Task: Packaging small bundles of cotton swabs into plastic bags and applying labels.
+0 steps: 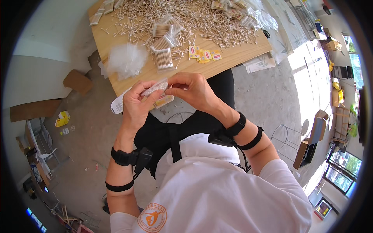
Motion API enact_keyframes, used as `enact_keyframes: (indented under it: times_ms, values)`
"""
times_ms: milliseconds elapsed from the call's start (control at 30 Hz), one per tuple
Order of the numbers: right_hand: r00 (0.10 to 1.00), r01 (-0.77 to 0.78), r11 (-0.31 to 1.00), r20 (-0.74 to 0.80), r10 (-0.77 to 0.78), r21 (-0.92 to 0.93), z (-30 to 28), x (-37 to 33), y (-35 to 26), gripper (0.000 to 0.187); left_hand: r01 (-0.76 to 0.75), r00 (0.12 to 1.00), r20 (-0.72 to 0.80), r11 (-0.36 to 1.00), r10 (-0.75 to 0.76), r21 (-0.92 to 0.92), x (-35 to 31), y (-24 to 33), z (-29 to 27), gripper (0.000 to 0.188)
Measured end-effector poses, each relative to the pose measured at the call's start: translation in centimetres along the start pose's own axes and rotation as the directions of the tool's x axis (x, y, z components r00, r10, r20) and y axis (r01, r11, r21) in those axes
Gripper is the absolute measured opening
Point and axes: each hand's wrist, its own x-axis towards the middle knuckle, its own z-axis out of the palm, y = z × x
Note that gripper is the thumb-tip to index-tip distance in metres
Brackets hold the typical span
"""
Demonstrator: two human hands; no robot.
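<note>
A small clear plastic bag packed with cotton swabs [156,87] is held just off the table's near edge, the white swab tips facing up and a yellow label low on it. My left hand [136,101] is closed round its left side. At the right of its top edge, the fingers of my right hand [193,87] pinch the plastic. Just beyond my hands, several filled bags of cotton swabs [163,59] lie on the table. A stack of flat clear bags [126,61] rests to their left, and small yellow label cards [204,54] to their right.
Loose cotton swabs [132,19] heap across the far part of the wooden table [237,52]. More packed bags [233,9] sit at the far right, near black scissors handles [266,33]. On the floor, a wire-framed stool [285,139] stands right and a yellow box [62,119] lies left.
</note>
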Motion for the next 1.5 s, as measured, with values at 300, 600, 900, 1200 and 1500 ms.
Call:
enact_keyframes:
  times_ms: [300, 600, 900, 1200, 1500]
  values:
    - [0.989, 0.127, 0.98, -0.053, -0.137, -0.152, -0.5, -0.8, -2.4, 0.019, -0.114, 0.979, -0.114, 0.917, 0.169, 0.383, -0.8, 2.8, 1.5, 0.035]
    - [0.79, 0.548, 0.732, -0.039, -0.612, -0.405, -0.3, -1.0, -2.7, 0.023, -0.449, 0.795, 0.043, 0.539, 0.605, 0.712, -1.4, 4.3, 1.2, 0.033]
    - [0.802, 0.538, 0.632, 0.107, -0.588, -0.558, -0.1, -0.7, 0.3, 0.026, -0.473, 0.784, 0.266, 0.262, 0.561, 0.841, -0.6, 1.0, 0.9, 0.02]
    - [0.855, 0.497, 0.645, 0.201, -0.478, -0.581, 1.2, 4.4, 7.1, 0.005, -0.479, 0.833, 0.346, 0.249, 0.431, 0.842, 3.8, -3.4, -1.3, 0.013]
    - [0.832, 0.544, 0.637, 0.252, -0.495, -0.547, 1.3, 4.9, 7.6, 0.015, -0.487, 0.84, 0.293, 0.396, 0.457, 0.778, 4.4, -4.3, -1.6, 0.016]
